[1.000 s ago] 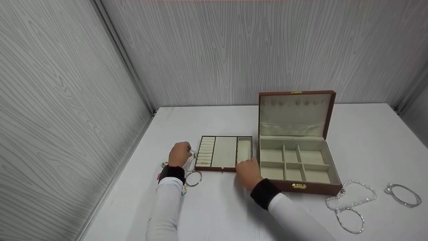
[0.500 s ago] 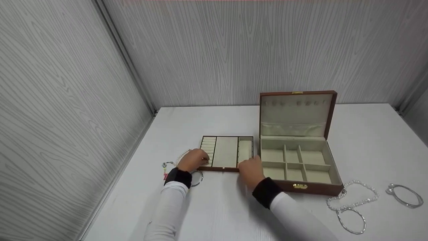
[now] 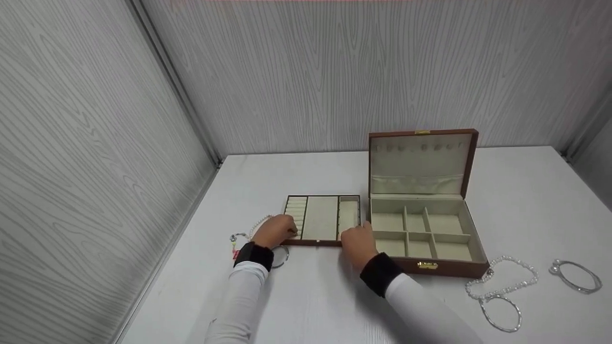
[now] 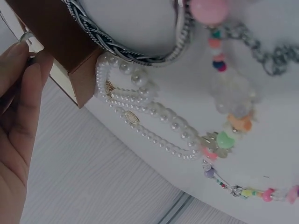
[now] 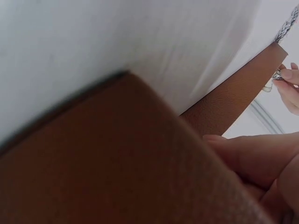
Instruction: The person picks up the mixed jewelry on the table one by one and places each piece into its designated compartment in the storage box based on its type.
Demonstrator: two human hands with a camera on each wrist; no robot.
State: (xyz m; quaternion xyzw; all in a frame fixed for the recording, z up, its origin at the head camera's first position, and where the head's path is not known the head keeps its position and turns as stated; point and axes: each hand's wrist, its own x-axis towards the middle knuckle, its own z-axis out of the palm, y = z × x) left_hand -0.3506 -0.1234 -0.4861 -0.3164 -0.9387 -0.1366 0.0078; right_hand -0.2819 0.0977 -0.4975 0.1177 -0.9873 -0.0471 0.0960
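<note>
In the head view my left hand (image 3: 276, 230) is over the front of the ring rolls at the left of a brown jewelry tray (image 3: 322, 218). Its fingertips pinch a small silver ring (image 4: 25, 36), partly hidden by the fingers. My right hand (image 3: 357, 244) grips the tray's front right corner, its fingers against the brown side (image 5: 229, 100) in the right wrist view. Beneath and beside the left wrist lie a pearl necklace (image 4: 154, 112), a braided silver bangle (image 4: 121, 51) and a colourful beaded bracelet (image 4: 233, 93).
Right of the tray stands an open brown jewelry box (image 3: 425, 229) with several compartments and its lid raised. Near its front right corner lie a clear beaded strand (image 3: 507, 289), a silver bangle (image 3: 503, 329) and another bangle (image 3: 578, 288) with pearls. Grey wood-grain panels (image 3: 306, 86) enclose the table.
My left hand has moved right from the pearl necklace onto the tray's ring rolls, and has stayed there for the last half second. My right hand has kept its place at the corner.
</note>
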